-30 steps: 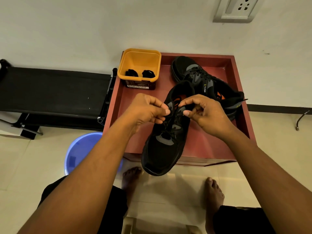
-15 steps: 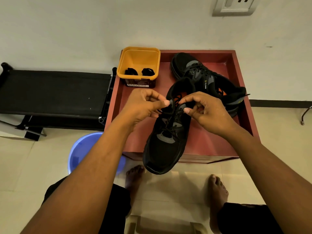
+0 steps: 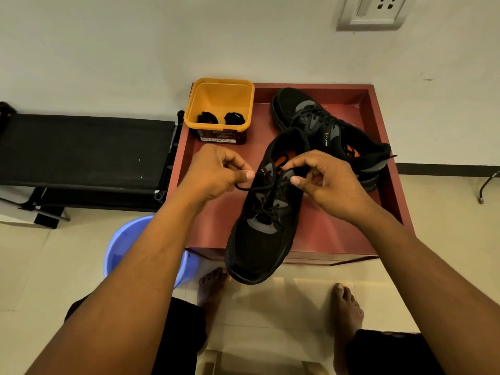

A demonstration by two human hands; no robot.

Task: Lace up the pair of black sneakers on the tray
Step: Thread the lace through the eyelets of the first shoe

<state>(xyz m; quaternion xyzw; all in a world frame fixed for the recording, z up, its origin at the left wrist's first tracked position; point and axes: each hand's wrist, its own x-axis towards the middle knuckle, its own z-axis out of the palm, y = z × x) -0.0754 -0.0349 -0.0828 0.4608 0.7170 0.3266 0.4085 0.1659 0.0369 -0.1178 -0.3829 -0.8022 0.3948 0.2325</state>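
two sneakers: near sneaker [image 3: 259,247] on the tray [image 3: 324,234], toe past its edge; far sneaker [image 3: 324,123] back right.
left hand [image 3: 213,171]: pinches the lace [image 3: 254,187].
right hand [image 3: 330,182]: pinches lace near the collar.

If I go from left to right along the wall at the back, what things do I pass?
black bench → yellow tub → far sneaker → thin cable on the floor

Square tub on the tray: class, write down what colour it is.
The square tub is yellow-orange with a dark base; the head view shows it best.
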